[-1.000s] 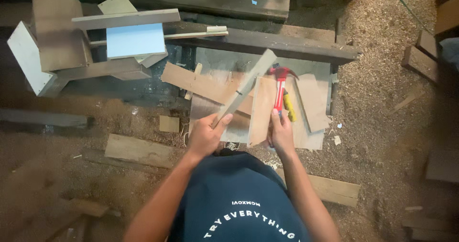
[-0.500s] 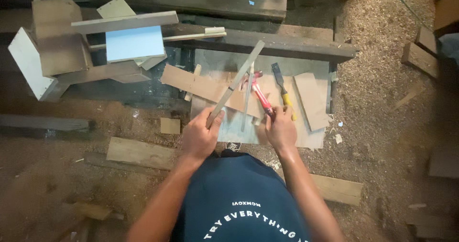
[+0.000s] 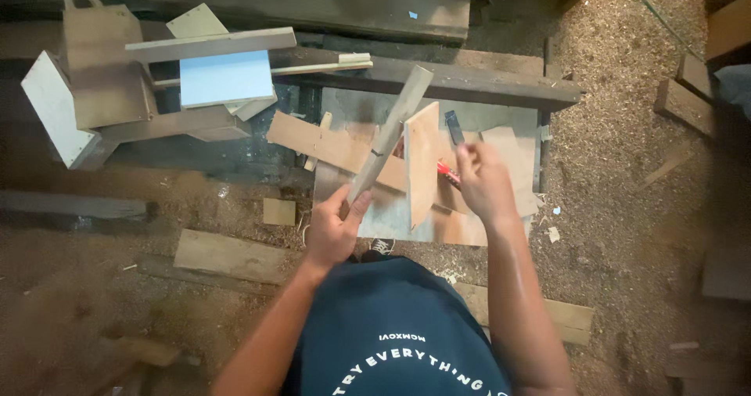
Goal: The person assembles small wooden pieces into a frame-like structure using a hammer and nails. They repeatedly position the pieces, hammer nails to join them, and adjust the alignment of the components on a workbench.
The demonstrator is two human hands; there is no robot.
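My left hand [image 3: 332,235] grips the near end of a long narrow wooden strip [image 3: 389,132] that slants up and away to the right. My right hand [image 3: 483,183] is closed around a red-handled tool [image 3: 447,172], of which only a bit of red shows by the fingers. Between my hands a light plywood piece [image 3: 422,161] stands tilted on its edge, and what props it up is hidden. All of this is over a grey work slab [image 3: 391,216] littered with flat plywood offcuts [image 3: 321,139]. A dark blade [image 3: 454,126] lies just beyond my right hand.
A heavy dark beam [image 3: 485,83] runs across behind the slab. At the left sit a pale blue panel [image 3: 224,79], a brown board [image 3: 106,67] and a white board [image 3: 53,108]. Planks [image 3: 231,255] lie on the sawdust floor [image 3: 626,177] near my knees, with wood blocks [image 3: 692,91] at the right.
My right hand has lifted the red-handled tool off the slab. The plywood piece has swung up from lying flat onto its edge. My left hand keeps hold of the strip.
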